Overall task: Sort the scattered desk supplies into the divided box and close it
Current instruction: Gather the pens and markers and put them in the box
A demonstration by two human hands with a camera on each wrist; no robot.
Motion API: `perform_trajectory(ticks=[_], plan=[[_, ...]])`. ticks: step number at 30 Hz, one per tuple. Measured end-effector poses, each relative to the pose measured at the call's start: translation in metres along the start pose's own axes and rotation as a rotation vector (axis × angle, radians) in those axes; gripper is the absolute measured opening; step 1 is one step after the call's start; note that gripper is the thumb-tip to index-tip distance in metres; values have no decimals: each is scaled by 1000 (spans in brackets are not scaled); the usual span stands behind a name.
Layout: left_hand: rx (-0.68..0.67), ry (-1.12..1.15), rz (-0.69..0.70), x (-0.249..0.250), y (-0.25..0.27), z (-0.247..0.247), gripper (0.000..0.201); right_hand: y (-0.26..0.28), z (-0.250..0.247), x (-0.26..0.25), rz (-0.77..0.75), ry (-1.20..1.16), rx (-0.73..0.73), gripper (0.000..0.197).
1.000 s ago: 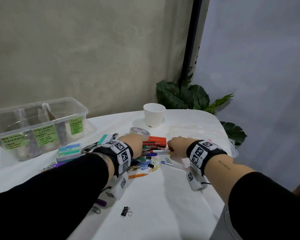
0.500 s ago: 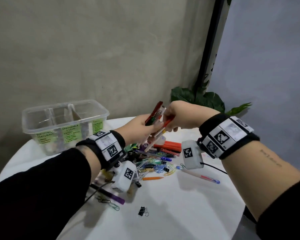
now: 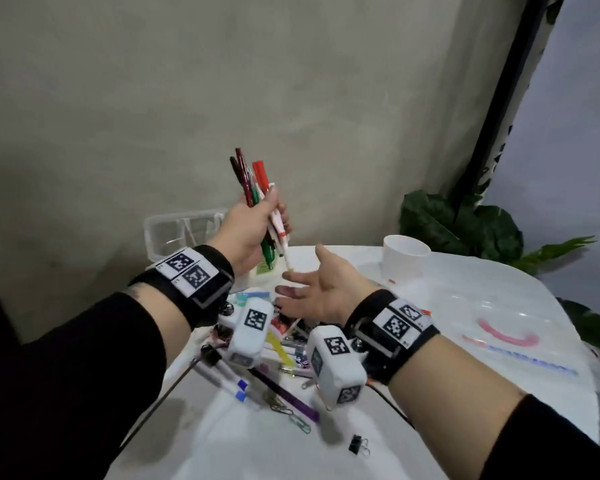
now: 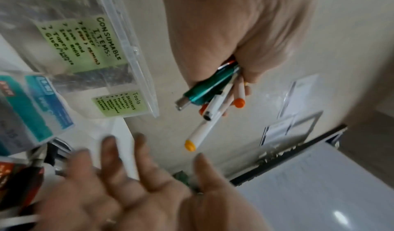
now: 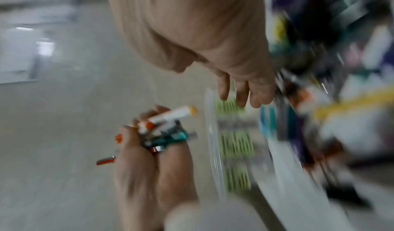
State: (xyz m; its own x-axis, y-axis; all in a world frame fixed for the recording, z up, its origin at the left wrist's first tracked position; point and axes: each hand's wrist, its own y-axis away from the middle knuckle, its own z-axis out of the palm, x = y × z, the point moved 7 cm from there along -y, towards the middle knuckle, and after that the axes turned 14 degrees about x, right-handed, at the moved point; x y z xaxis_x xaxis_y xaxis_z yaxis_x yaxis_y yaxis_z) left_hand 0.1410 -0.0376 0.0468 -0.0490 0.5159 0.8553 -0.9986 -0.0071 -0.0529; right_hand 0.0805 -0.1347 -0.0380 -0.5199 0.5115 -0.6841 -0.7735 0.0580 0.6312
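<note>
Above the clear plastic box (image 3: 167, 233), left hand (image 3: 243, 233) grips slim pens (image 3: 257, 188).

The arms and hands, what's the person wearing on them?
Black long sleeves, pushed up on the right forearm. Each wrist has a black band with white square-code tags and a white camera pod below it, also tagged. A thin black cable trails from the right pod.

Head view: high, looking forward and down over both forearms onto the desk (image 3: 465, 299). Left wrist view: close, along the left hand (image 4: 245, 32) toward the divided box (image 4: 119, 52). Right wrist view: close, blurred. All three views share the bundle of pens (image 3: 260, 202) beside that box.
</note>
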Motion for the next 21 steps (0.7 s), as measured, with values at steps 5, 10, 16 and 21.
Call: perform_trajectory(ticks=[5,10,16,21], plan=[[29,-74,66,11,11,-17,21,1,75,5,-35,-443,-229,46],[128,-173,106,31,-8,-52,21,-5,121,-8,-158,-325,-314,35],[396,-653,104,48,-66,-136,20,-35,123,-30,-940,1027,75,27],[353,-1012,-46,35,-92,-156,35,-53,119,-28,-1124,1419,216,32]])
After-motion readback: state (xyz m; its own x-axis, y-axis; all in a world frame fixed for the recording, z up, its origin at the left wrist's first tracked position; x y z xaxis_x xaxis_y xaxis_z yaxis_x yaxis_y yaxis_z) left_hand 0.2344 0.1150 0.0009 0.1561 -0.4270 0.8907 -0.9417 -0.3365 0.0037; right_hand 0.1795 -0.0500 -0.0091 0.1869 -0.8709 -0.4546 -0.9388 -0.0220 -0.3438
